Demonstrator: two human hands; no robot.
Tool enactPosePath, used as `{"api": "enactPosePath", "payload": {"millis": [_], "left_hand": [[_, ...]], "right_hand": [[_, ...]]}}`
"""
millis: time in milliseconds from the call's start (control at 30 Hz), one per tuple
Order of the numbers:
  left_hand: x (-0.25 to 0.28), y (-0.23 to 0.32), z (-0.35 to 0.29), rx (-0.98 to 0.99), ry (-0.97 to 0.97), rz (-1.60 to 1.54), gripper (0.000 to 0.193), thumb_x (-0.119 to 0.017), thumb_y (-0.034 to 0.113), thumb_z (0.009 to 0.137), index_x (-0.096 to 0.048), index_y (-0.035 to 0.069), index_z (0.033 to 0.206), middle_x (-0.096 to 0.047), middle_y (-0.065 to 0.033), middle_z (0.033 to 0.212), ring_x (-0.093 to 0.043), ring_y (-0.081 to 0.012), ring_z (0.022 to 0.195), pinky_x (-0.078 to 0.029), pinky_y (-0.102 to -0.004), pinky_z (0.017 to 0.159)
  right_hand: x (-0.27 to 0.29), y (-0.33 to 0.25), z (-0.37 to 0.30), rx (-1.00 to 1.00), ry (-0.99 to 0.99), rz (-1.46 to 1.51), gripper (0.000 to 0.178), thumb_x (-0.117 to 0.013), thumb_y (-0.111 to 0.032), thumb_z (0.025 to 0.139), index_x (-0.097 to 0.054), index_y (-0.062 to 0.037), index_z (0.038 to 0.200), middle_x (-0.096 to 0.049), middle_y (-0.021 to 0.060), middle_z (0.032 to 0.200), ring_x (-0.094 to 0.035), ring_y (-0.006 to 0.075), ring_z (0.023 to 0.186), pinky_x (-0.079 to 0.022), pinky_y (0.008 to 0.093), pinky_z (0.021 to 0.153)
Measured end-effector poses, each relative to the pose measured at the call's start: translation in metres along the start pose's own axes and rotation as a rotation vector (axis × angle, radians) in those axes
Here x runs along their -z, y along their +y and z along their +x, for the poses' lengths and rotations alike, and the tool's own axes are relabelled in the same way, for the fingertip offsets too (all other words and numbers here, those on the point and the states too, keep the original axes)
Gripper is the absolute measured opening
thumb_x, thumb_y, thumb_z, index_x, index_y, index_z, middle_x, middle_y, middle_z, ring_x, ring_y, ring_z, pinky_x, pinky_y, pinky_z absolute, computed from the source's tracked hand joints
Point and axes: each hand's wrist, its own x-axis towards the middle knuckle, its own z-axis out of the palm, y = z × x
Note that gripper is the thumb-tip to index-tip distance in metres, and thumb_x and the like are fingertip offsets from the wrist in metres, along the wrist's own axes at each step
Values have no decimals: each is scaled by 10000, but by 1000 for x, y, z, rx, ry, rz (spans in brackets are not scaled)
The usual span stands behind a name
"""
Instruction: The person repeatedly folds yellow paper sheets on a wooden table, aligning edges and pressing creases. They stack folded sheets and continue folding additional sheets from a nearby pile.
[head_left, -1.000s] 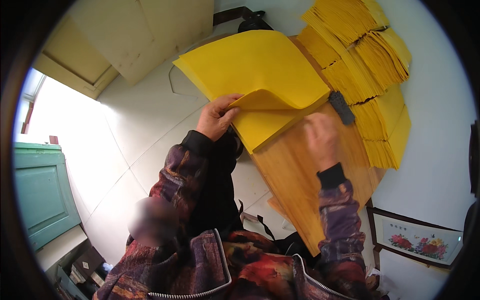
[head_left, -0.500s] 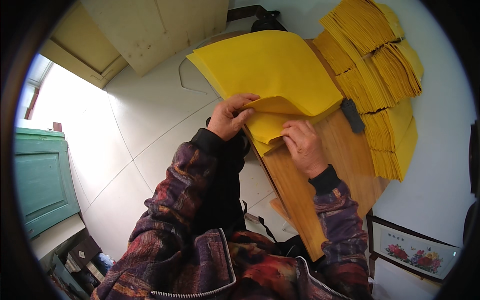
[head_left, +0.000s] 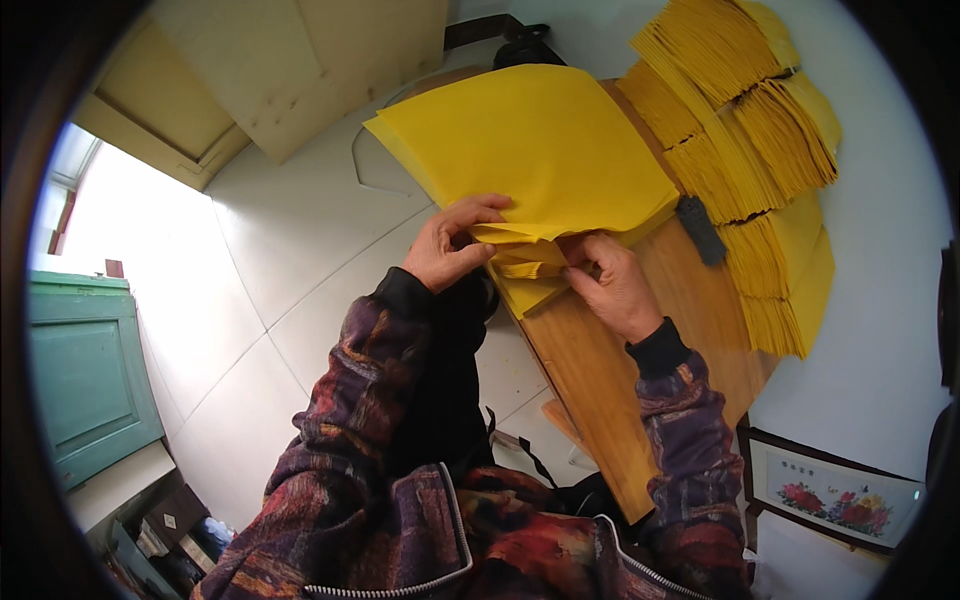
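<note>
A pile of large yellow paper sheets (head_left: pixel 540 150) lies across the far part of a wooden table (head_left: pixel 610 400). Its near edge is gathered into narrow pleats between my hands. My left hand (head_left: pixel 452 245) pinches the left end of the folded edge, thumb below and fingers above. At the right end of the pleats, my right hand (head_left: pixel 612 282) grips the paper, its fingertips partly tucked under a fold. Just right of the sheets lies a dark grey cloth-like object (head_left: pixel 702 230).
Stacks of pleated yellow paper (head_left: pixel 740 170) stand along the table's right side by the white wall. A framed flower picture (head_left: pixel 835 495) leans at the lower right. On the left are a green cabinet (head_left: pixel 90 370) and a tiled floor (head_left: pixel 240 380).
The raised near edge of the paper has been brought down into tighter pleats. My right hand has moved slightly up and its fingertips are now in the fold.
</note>
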Motion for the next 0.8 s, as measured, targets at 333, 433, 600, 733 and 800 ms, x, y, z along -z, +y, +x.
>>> {"api": "enactPosePath", "payload": {"millis": [333, 433, 600, 733, 800], "left_hand": [[0, -13, 2, -30, 0, 34, 320, -533, -18, 774, -603, 3, 1085, -492, -91, 1353, -505, -174, 1180, -447, -278, 949], [-4, -12, 5, -85, 77, 135, 236, -581, -2, 821, -618, -31, 1052, -566, -99, 1254, -550, -194, 1109, -426, -290, 954], [-9, -8, 5, 41, 192, 187, 260, -618, 71, 880, -611, -49, 1111, -621, -109, 1153, -582, -176, 1034, -449, -282, 895], [-8, -12, 6, -78, 182, 257, 313, -608, 171, 920, -612, -14, 1172, -606, -28, 1021, -510, -57, 656, -397, -188, 520], [-6, -16, 6, -79, 177, 253, 314, -606, 164, 919, -608, -20, 1174, -606, -32, 1039, -514, -59, 664, -402, -192, 531]], "right_hand": [[-4, -3, -1, -24, 38, 22, 169, -664, 6, 765, -589, 22, 915, -613, 129, 875, -600, 252, 811, -472, 313, 716], [-9, -6, -4, 37, 124, -79, 245, -666, 10, 764, -581, 4, 993, -606, 138, 1000, -599, 282, 909, -478, 330, 776], [-20, -10, -12, 228, 338, -247, 383, -706, 23, 725, -585, -59, 1079, -544, 137, 1197, -541, 339, 1079, -466, 373, 903], [-20, -6, -13, 286, 273, -387, 329, -716, 42, 699, -625, -70, 994, -541, 127, 1229, -514, 339, 1123, -454, 387, 940], [-18, -5, -12, 292, 223, -441, 263, -709, 43, 700, -636, -64, 929, -541, 125, 1245, -503, 331, 1139, -447, 388, 947]]}}
